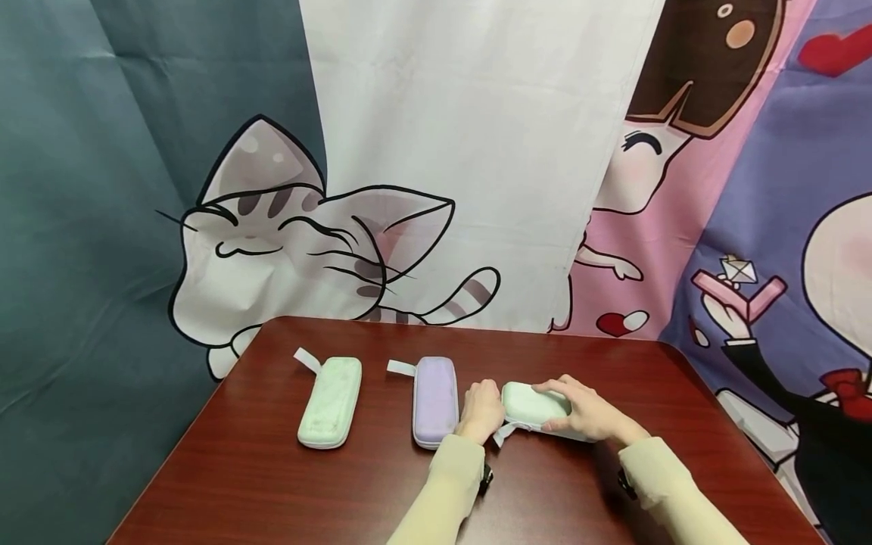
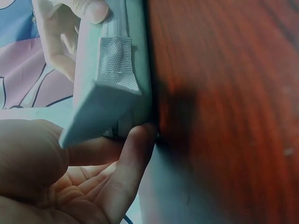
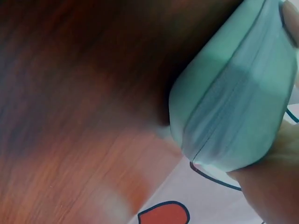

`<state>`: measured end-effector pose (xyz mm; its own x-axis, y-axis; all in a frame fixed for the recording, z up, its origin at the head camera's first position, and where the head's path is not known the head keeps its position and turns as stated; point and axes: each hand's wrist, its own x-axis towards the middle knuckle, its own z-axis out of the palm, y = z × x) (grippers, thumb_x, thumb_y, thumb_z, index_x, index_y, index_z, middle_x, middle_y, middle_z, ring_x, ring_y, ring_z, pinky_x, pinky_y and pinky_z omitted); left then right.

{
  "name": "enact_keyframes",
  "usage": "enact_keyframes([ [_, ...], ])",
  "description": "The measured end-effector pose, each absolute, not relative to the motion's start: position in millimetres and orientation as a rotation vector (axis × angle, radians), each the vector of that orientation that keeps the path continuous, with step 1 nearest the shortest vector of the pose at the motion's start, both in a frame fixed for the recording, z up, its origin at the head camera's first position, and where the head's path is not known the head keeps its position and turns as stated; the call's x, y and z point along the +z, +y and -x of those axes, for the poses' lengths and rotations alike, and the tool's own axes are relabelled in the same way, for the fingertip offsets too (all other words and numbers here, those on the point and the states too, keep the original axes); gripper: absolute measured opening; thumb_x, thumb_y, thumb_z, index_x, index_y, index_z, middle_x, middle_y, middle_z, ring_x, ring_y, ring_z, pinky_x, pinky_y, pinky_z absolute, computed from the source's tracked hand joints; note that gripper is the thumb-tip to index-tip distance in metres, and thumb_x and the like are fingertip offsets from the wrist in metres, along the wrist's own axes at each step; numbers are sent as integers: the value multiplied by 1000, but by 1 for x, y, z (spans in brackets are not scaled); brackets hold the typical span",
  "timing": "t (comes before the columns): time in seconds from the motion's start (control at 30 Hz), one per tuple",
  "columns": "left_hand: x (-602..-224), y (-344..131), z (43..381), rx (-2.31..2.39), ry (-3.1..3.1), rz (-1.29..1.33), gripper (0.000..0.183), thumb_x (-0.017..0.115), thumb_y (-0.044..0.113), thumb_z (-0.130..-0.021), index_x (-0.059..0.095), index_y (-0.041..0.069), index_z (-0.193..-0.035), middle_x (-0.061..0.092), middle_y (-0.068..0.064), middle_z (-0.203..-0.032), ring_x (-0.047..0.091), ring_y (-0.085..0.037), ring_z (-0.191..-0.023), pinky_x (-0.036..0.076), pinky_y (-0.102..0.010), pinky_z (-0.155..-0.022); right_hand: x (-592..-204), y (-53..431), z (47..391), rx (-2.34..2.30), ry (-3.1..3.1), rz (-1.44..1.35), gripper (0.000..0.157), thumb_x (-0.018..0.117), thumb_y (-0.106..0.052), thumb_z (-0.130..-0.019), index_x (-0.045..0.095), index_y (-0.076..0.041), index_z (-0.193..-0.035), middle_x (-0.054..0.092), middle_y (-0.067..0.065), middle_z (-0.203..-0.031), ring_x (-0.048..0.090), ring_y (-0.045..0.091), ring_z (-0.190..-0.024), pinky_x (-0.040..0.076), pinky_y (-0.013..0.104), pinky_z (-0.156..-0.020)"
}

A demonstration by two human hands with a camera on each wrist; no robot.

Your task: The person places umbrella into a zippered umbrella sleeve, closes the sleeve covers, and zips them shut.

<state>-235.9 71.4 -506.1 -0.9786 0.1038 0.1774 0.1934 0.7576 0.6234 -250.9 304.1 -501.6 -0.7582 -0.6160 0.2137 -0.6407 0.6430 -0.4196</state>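
A pale green zippered pencil case (image 1: 534,405) lies sideways on the table, its fabric loop (image 2: 114,70) sticking out at the left end. My right hand (image 1: 584,410) grips it from above, thumb along the near side and fingers over the far edge. At the left end, my left hand (image 1: 481,409) has its fingers curled, with fingertips (image 2: 140,137) pinching at the end corner by the zipper; the exact spot they hold is hidden. The case's rounded right end (image 3: 233,107) fills much of the right wrist view.
A purple pencil case (image 1: 436,401) lies just left of my left hand, and a light green pencil case (image 1: 331,401) lies farther left. Both have fabric loops at their upper left. Behind the brown table (image 1: 225,484) hangs a cartoon-printed cloth (image 1: 463,113).
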Motion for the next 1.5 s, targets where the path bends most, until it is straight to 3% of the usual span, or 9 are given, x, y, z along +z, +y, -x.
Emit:
enact_keyframes([
  [0.07,-505,71,237,-988,-2819,246,42,61,-1,-84,36,15,-55,47,0,-53,56,-19,-57,42,-30,-51,-502,302,249,737,-2824,-1031,61,84,-39,-75,59,-23,-128,52,-6,-104,50,12,-93,43,31,-74],
  [0.33,-501,73,245,-926,-2862,259,35,60,-2,-86,44,11,-58,53,-5,-60,60,-23,-62,46,-31,-54,-503,299,244,719,-2873,-894,60,84,-41,-74,60,-25,-127,48,-6,-96,47,13,-90,37,35,-70],
  [0.63,-500,75,254,-990,-2863,269,47,59,-4,-85,27,16,-56,19,4,-54,28,-14,-52,26,-26,-48,-502,293,239,694,-2862,-755,61,84,-42,-73,62,-22,-127,48,-2,-90,46,14,-83,34,35,-64],
  [0.77,-502,77,257,-1008,-2855,217,43,59,-2,-85,32,15,-57,25,4,-55,35,-15,-54,33,-28,-52,-500,291,239,674,-2887,-684,62,84,-43,-73,62,-22,-126,49,-1,-90,46,15,-82,36,35,-63],
  [1.03,-508,79,260,-1038,-2820,148,25,65,1,-85,51,11,-67,51,-1,-63,60,-24,-66,47,-34,-61,-501,283,238,652,-2912,-565,64,83,-44,-74,61,-18,-128,50,3,-91,48,18,-84,37,38,-60],
  [1.5,-518,81,268,-1152,-2758,104,18,66,5,-88,57,9,-72,58,-2,-67,64,-29,-75,50,-37,-67,-499,272,234,626,-2929,-390,63,83,-41,-75,59,-16,-127,50,11,-93,53,29,-86,42,50,-59],
])
